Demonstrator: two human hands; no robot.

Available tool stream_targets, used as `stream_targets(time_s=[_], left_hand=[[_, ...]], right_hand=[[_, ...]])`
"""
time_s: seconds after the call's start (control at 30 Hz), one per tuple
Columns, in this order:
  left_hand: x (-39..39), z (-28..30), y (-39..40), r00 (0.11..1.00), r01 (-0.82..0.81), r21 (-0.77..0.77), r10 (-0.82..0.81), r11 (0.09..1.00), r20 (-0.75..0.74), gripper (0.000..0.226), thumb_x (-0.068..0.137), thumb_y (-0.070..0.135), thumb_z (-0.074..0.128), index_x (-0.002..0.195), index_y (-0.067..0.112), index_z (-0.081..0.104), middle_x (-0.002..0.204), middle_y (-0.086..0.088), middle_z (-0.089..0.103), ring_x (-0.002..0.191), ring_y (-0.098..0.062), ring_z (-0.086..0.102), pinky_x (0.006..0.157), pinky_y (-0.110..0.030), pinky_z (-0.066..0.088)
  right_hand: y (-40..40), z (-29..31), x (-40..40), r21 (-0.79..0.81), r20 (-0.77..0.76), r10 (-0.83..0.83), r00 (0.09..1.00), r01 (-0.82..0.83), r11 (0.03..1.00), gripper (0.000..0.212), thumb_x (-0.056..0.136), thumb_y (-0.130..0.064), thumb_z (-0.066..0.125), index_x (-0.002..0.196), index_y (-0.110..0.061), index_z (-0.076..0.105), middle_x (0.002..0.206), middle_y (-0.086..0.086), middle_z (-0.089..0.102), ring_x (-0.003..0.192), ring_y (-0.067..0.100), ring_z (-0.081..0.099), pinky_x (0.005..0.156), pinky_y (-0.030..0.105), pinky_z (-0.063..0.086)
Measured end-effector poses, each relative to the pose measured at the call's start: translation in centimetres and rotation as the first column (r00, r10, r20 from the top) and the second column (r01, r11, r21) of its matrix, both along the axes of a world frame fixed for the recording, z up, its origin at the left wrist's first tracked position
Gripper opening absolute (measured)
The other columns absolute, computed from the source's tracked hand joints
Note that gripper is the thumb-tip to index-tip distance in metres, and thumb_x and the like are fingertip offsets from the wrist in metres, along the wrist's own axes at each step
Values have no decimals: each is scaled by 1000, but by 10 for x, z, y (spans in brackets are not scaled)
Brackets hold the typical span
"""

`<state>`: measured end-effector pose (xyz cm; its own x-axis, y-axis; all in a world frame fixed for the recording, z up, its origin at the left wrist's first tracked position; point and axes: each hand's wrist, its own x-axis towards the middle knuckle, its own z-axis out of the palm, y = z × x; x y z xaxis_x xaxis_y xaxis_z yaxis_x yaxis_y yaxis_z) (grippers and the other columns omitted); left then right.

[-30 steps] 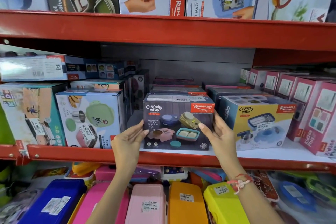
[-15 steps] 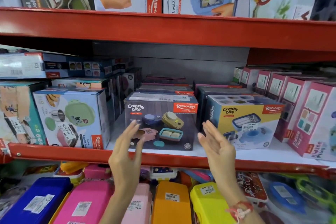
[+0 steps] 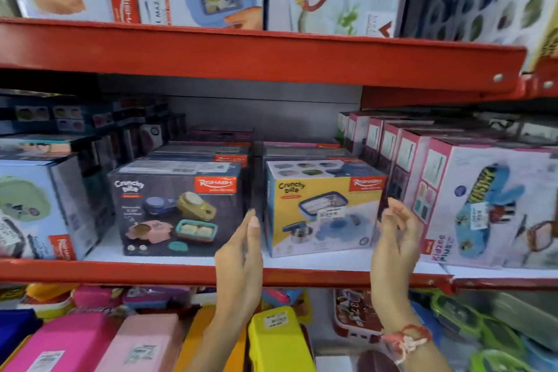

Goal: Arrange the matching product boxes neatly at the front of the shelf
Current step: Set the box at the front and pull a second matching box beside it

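Note:
A dark grey Crunchy Bite box (image 3: 178, 208) stands at the front of the middle shelf (image 3: 181, 273). Right of it, across a narrow gap, stands a yellow Crunchy Bite box (image 3: 323, 208), set slightly further back. More boxes of the same kind line up behind both. My left hand (image 3: 241, 254) is raised edge-on at the gap, fingers straight, just left of the yellow box. My right hand (image 3: 395, 238) hovers at the yellow box's right side, fingers apart and bent. Neither hand holds anything.
Pink Kidzee boxes (image 3: 471, 205) fill the shelf's right end, close to my right hand. A pale blue box (image 3: 36, 208) stands at the left. Large boxes sit on the red upper shelf (image 3: 271, 51). Coloured plastic lunch boxes (image 3: 145, 344) lie below.
My hands let go of the dark grey box and moved right to either side of the yellow box. The view has shifted right and closer.

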<state>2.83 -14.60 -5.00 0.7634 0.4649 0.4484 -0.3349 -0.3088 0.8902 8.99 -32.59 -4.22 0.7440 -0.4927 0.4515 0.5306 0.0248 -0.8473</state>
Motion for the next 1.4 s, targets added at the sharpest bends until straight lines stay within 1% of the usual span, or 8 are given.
stream_targets(time_s=[0.2, 0.47, 0.73, 0.9, 0.97, 1.13, 1.3, 1.4], left_hand=[[25, 11, -2, 967, -2, -330, -82, 944, -240, 56, 61, 90, 35, 68, 35, 41, 72, 11, 40, 70, -11, 42, 82, -36, 33], [31, 39, -12, 930, 105, -523, -269, 846, -248, 78, 93, 56, 25, 143, -4, 30, 147, -25, 41, 130, -34, 47, 100, -40, 40], [21, 38, 10, 950, 149, -565, -277, 811, -146, 62, 95, 51, 33, 128, 3, 52, 120, -16, 61, 98, -26, 63, 91, -41, 47], [22, 40, 9, 958, 154, -510, -254, 847, -133, 40, 93, 51, 40, 100, 24, 68, 84, 2, 78, 76, -15, 73, 61, -32, 58], [23, 43, 12, 952, 162, -540, -274, 826, -134, 41, 87, 54, 49, 105, 23, 69, 90, -4, 79, 86, -25, 73, 83, -47, 56], [19, 51, 10, 933, 255, -480, -344, 839, -105, 30, 91, 32, 53, 80, 15, 76, 74, -7, 78, 65, -20, 72, 62, -33, 56], [21, 52, 10, 934, 316, -408, -356, 857, -24, 30, 94, 12, 46, 119, 4, 62, 96, -6, 77, 81, -14, 73, 64, -22, 58], [23, 45, 8, 962, 249, -285, -270, 925, -34, 40, 94, 3, 47, 133, 14, 51, 107, 2, 74, 89, -7, 72, 72, -22, 58]], right_hand=[[-36, 18, 30, 230, -417, 407, 813, -339, 912, 51, 97, -46, 40, 139, -17, 47, 129, -2, 54, 106, 14, 53, 86, 30, 42], [-49, 27, 49, 307, -491, 591, 640, -508, 805, 69, 93, -59, 34, 134, -7, 51, 132, 10, 60, 99, 22, 60, 91, 38, 42], [-67, 44, 25, 270, -312, 576, 755, -511, 816, 51, 96, -55, 31, 92, -18, 66, 101, 5, 68, 96, 18, 62, 78, 42, 50], [-68, 61, 18, 30, -155, 522, 838, -525, 851, 49, 96, -51, 34, 106, -21, 72, 109, -1, 76, 107, 12, 67, 103, 41, 45], [-70, 67, 15, -54, -115, 529, 841, -537, 842, 50, 94, -54, 37, 112, -21, 70, 117, -1, 73, 114, 11, 65, 108, 41, 42], [-72, 72, 13, -234, -153, 553, 819, -573, 785, 56, 81, -64, 43, 111, -26, 71, 103, 1, 78, 101, 12, 71, 94, 31, 51], [-70, 63, 29, -292, -235, 574, 784, -620, 728, 70, 79, -57, 63, 139, -24, 50, 130, -10, 64, 119, 4, 58, 111, 36, 39], [-66, 52, 37, -303, -222, 595, 772, -635, 710, 56, 93, -22, 56, 146, -17, 37, 140, -16, 49, 111, -15, 52, 99, 10, 40]])
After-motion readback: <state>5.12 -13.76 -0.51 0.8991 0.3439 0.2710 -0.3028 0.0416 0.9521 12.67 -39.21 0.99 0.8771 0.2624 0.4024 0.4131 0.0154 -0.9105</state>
